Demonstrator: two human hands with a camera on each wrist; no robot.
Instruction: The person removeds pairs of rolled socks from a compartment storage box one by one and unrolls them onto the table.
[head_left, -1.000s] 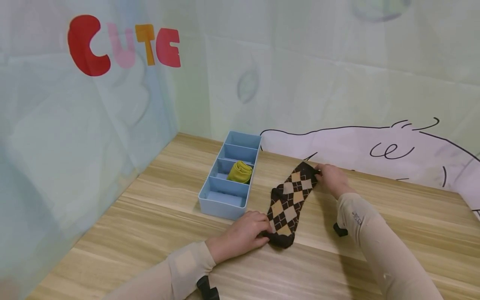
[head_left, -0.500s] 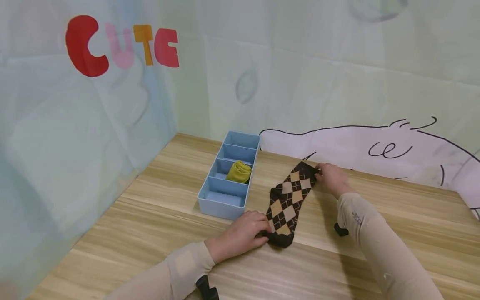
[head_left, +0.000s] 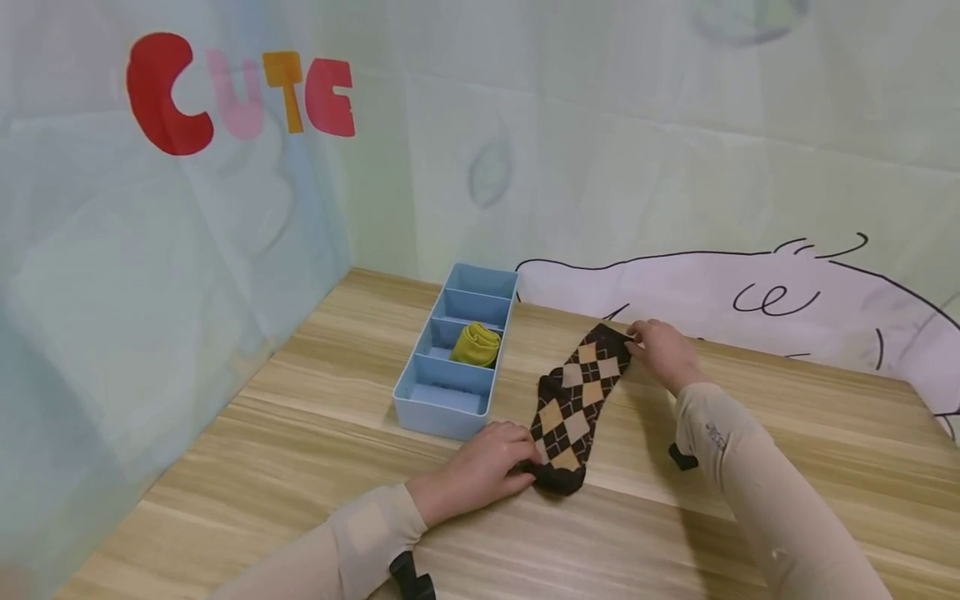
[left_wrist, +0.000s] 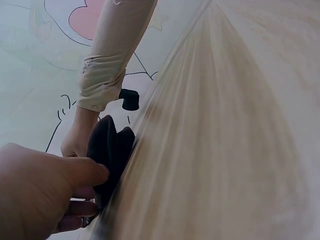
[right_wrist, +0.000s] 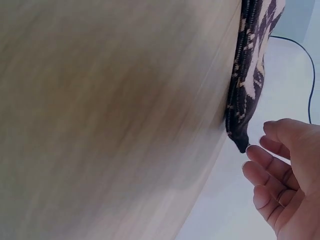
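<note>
A black, tan and beige argyle sock (head_left: 576, 404) lies stretched on the table, cuff away from me and toe towards me. My left hand (head_left: 480, 468) pinches its black toe. From the left wrist, the thumb presses the dark toe fabric (left_wrist: 106, 155), which shows two folds or layers. My right hand (head_left: 666, 354) is at the cuff's right corner. In the right wrist view its fingers (right_wrist: 272, 170) are parted and loosely bent, the tips right beside the sock's dark corner (right_wrist: 241, 142), with no fabric between them.
Left of the sock stands a light blue divided box (head_left: 442, 415). One of its compartments holds a rolled mustard-yellow bundle of cloth (head_left: 476, 344). Printed wall sheets (head_left: 637, 167) border the wooden table (head_left: 300, 433) at the back and left.
The right hand's fingers have loosened at the cuff and lifted slightly off it. Left hand and sock hold their place; the head view has shifted a little.
</note>
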